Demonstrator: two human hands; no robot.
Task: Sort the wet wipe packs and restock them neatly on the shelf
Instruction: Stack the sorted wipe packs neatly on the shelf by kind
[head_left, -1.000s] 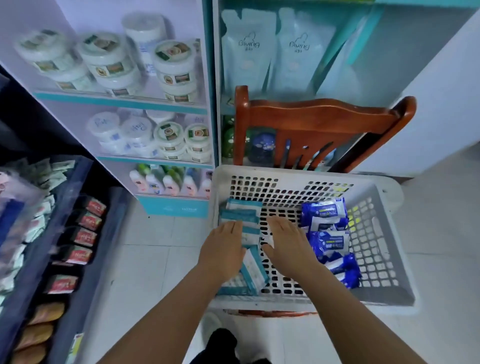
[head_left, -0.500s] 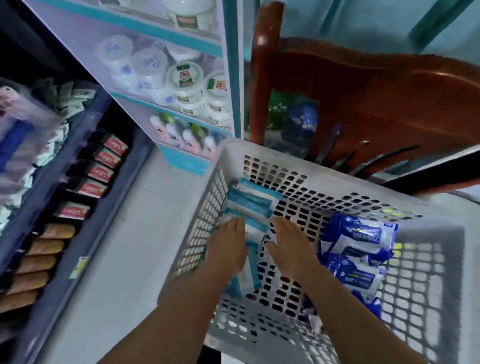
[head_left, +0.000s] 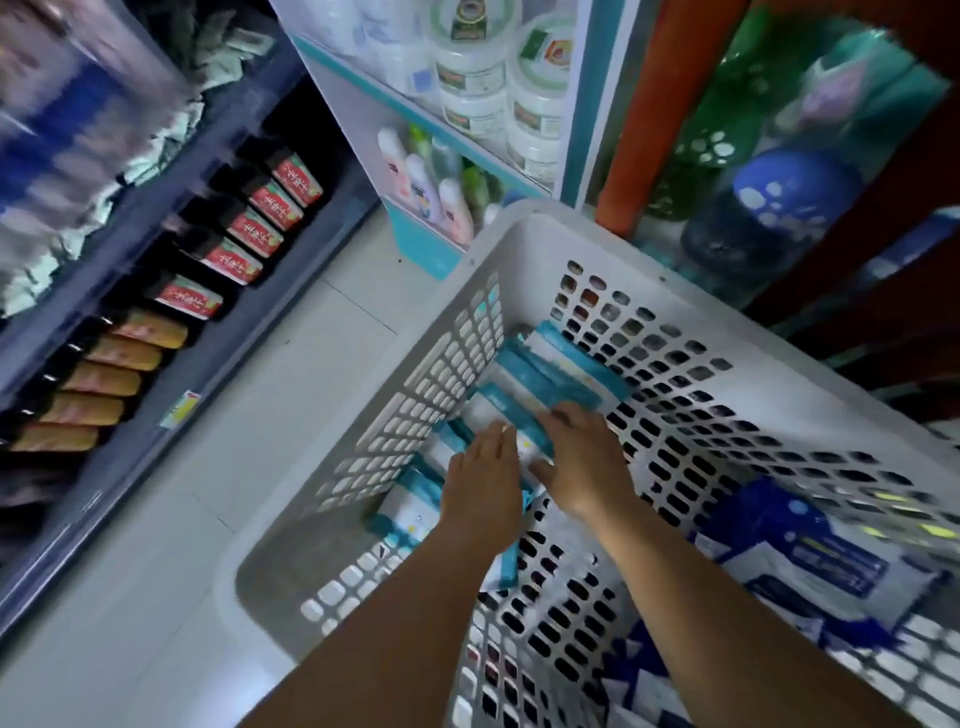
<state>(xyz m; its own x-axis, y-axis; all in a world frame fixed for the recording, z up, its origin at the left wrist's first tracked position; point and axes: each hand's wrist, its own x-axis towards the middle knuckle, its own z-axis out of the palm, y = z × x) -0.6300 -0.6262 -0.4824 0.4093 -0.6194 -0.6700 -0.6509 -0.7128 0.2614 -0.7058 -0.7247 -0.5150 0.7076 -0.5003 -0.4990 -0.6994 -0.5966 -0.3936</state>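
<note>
Head view shows flat teal-and-white wet wipe packs (head_left: 540, 384) lined along the left wall of a white perforated plastic basket (head_left: 519, 244). Both hands lie on them with flat, straight fingers: left hand (head_left: 485, 478), right hand (head_left: 582, 460). Blue-and-white wipe packs (head_left: 810, 561) sit at the basket's right.

The laundry basket (head_left: 519, 249) is pale grey-white, pierced all over with a grid of small holes. Inside it, against its left wall, the wet wipe packs (head_left: 550, 374) are white with teal bands, while those at its right side (head_left: 810, 561) are dark blue with white panels. Left of the basket, dark sachets (head_left: 231, 260) carry red labels, and the bottles (head_left: 431, 192) just beyond its far rim are white and green.
</note>
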